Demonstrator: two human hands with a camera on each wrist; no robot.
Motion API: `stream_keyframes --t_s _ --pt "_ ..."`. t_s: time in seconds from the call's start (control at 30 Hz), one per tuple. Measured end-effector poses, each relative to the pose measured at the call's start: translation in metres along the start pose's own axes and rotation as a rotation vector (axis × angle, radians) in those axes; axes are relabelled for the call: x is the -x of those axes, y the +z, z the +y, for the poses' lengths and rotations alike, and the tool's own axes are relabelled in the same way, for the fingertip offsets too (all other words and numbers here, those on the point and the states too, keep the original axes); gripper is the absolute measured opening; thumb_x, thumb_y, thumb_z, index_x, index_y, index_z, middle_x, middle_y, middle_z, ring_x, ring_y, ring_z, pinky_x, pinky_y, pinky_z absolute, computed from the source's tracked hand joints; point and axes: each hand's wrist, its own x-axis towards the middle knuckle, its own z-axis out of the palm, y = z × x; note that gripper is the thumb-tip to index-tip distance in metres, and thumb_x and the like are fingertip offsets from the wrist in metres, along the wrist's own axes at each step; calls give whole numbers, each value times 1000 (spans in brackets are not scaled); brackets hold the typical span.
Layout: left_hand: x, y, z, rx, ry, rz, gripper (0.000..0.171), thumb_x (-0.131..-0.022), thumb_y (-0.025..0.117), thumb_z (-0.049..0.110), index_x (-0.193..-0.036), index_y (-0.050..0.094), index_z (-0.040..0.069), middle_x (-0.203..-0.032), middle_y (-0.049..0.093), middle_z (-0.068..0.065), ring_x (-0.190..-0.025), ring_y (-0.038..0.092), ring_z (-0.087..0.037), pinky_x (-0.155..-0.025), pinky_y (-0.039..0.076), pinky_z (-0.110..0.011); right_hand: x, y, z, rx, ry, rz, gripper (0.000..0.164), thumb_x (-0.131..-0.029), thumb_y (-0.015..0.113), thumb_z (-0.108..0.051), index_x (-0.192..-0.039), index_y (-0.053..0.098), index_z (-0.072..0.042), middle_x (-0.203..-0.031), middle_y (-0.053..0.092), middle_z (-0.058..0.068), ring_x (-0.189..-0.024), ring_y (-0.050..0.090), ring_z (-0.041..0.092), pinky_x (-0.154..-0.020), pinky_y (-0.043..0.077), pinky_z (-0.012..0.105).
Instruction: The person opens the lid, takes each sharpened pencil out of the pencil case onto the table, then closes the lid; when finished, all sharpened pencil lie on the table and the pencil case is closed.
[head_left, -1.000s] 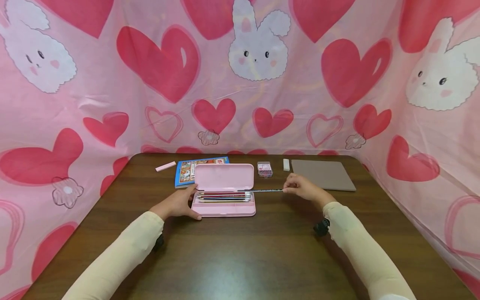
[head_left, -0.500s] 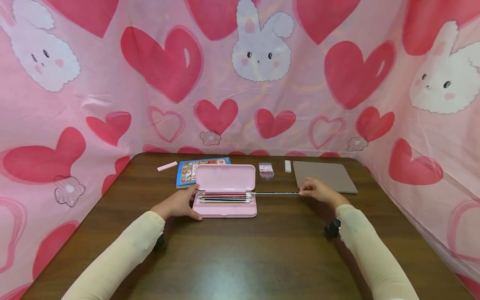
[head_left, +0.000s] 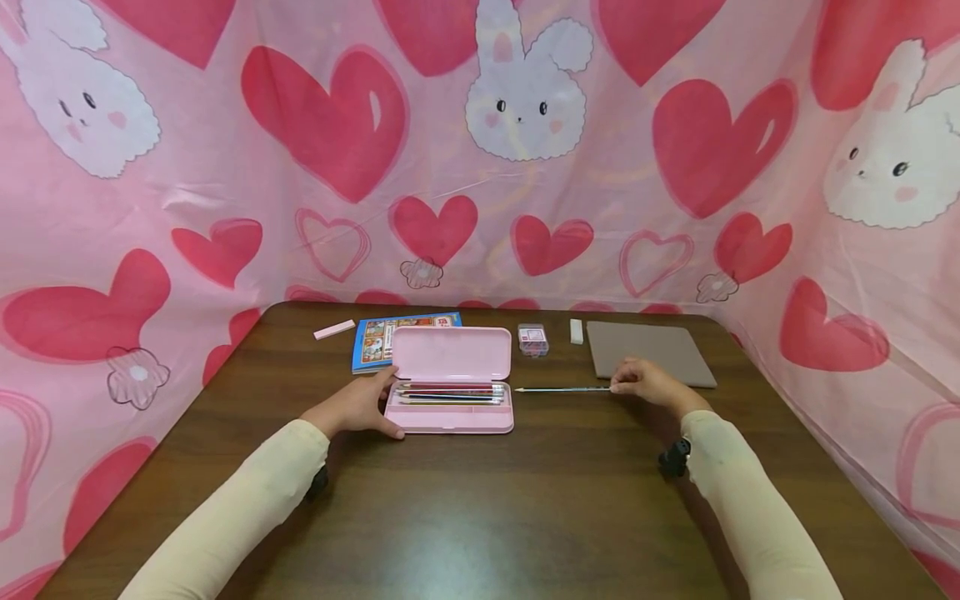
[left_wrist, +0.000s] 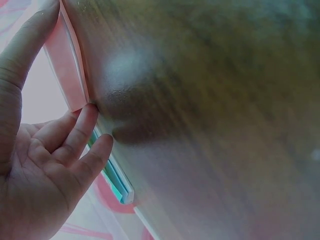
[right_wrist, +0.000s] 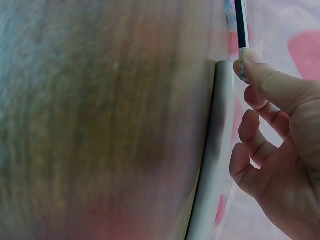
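Right hand (head_left: 637,381) has been pulled a bit further right over the last second, and a single pencil (head_left: 562,389) has been brought along with it. Its blunt end is pinched between thumb and index finger, with the other fingers loosely bent. A second ago the point was still over the pink pencil case (head_left: 431,419); now it's just past the right edge, facing left, with a sliver of table (head_left: 480,517) showing between. So that pencil can be counted as separate from the case, and I'd judge the drawing-out part to be basically done. Whether it's resting on the wood or held slightly above can't be told.

Left end of the case is held by the left hand (head_left: 358,406), thumb at the near corner and fingers toward the far one. That hold hasn't really changed, and the case looks well steadied by it. The other pencils (head_left: 450,394) are left lying in the far compartment, lid open, so only the one seems to be in play.
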Motion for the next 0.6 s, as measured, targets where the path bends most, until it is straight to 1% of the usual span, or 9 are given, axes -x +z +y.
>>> stream_keyframes --t_s 0.13,0.23,0.33,0.37,0.4,0.47,0.57,0.6 --pt "0 0 0 9 -1 -4 113 -60 83 47 -143 24 -1 -123 57 -19 -107 58 -29 -98 42 -50 0 2 -1 31 6 -14 8 -80 70 -9 -74 66 -5 -82 61 6 -81 52 14 -74 43 30" --pt "0 1 1 16 -6 -7 113 -60 83 47 -143 23 -1 -119 59 -19 -106 58 -28 -97 42 -49 0 3 2 11 24 -36 11 -80 71 -13 -73 66 -5 -80 60 7 -80 51 17 -73 43 33" --pt "0 2 0 10 -7 -4 113 -60 83 47 -143 24 -1 -117 60 -18 -105 59 -27 -97 43 -48 0 5 9 -35 -12 -48 16 -79 72 -21 -73 66 -8 -76 59 5 -75 49 15 -67 42 31" --pt "0 2 0 6 -7 -4 113 -60 83 47 -143 24 -1 -118 60 -18 -105 59 -27 -97 43 -48 -3 8 24 -72 -71 -47 17 -80 71 -27 -74 66 -11 -76 57 0 -74 48 12 -66 40 27" --pt "-1 2 -1 4 -5 -4 113 -60 83 47 -143 23 -1 -119 59 -18 -106 59 -27 -97 43 -48 -4 8 27 -85 -102 -51 19 -80 71 -29 -74 66 -12 -74 57 0 -72 47 11 -63 39 26" --pt "-1 2 -2 4 -3 -4 112 -61 83 47 -143 23 0 -122 57 -18 -107 58 -28 -98 43 -48 -4 7 30 -90 -129 -62 21 -80 70 -34 -76 67 -13 -73 57 -2 -70 45 9 -60 37 24" --pt "-2 1 -4 7 -4 -8 112 -62 82 47 -144 22 1 -129 54 -18 -110 57 -29 -99 42 -48 -6 5 25 -88 -79 -59 20 -81 70 -30 -79 68 -10 -73 61 -1 -69 47 7 -60 39 24" --pt "-2 1 -4 7 -5 -9 112 -62 82 47 -144 22 1 -130 53 -18 -111 57 -29 -99 41 -49 -5 1 10 -58 -19 -60 20 -81 70 -25 -80 68 -6 -74 63 3 -69 49 9 -60 41 26"
